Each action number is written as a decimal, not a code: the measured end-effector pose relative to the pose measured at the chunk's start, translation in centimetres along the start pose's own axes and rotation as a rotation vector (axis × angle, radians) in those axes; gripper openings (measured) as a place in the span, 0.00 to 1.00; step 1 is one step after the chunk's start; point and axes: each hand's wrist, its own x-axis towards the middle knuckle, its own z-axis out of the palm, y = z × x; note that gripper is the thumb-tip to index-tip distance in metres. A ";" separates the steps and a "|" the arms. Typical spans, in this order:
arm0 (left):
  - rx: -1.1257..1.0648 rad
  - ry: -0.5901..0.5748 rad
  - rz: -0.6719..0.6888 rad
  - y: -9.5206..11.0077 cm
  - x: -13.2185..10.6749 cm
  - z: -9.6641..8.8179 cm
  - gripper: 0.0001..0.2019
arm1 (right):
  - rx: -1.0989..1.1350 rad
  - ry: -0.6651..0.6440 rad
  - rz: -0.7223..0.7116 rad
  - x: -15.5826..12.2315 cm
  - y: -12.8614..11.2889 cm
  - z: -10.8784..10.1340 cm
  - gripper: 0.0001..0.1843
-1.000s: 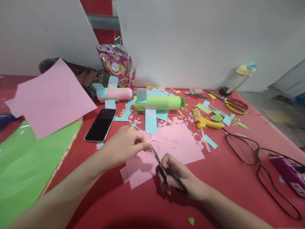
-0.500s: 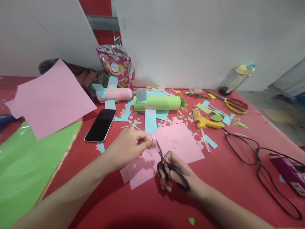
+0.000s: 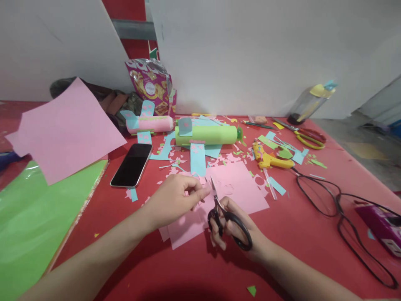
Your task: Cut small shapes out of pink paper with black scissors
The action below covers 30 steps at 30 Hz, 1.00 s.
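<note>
My right hand (image 3: 233,207) has its fingers through the handles of black-handled scissors (image 3: 215,198), whose blades are parted and point away from me. Just left of the blade tips, my left hand (image 3: 177,196) is pinched closed on a small scrap of pink paper, mostly hidden by the fingers. Pink paper sheets (image 3: 250,190) lie on the red table beneath both hands, with small cut pieces on top. Beyond them rests a green paper-covered bottle (image 3: 216,135) with blue paper fins. A similar pink one (image 3: 155,124) lies to its left.
A smartphone (image 3: 132,165) lies left of my hands, near large pink paper (image 3: 70,129) and a green packet (image 3: 37,217). On the right are a yellow glue gun (image 3: 274,161), its black cable, other scissors (image 3: 308,138) and a clear bottle (image 3: 308,104). Paper scraps litter the back.
The scissor blades have opened and swung slightly right, away from the scrap. My left hand has shifted a little right and turned, hiding more of the pink scrap.
</note>
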 end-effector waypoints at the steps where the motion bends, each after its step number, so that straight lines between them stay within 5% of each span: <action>1: 0.000 0.004 -0.007 0.0 0.0 0.1 0.17 | -0.006 0.005 -0.003 0.0 0.0 0.0 0.16; 30: -0.096 0.046 0.042 0.2 -0.1 1.2 0.17 | -0.105 0.024 -0.037 0.0 -0.6 1.1 0.16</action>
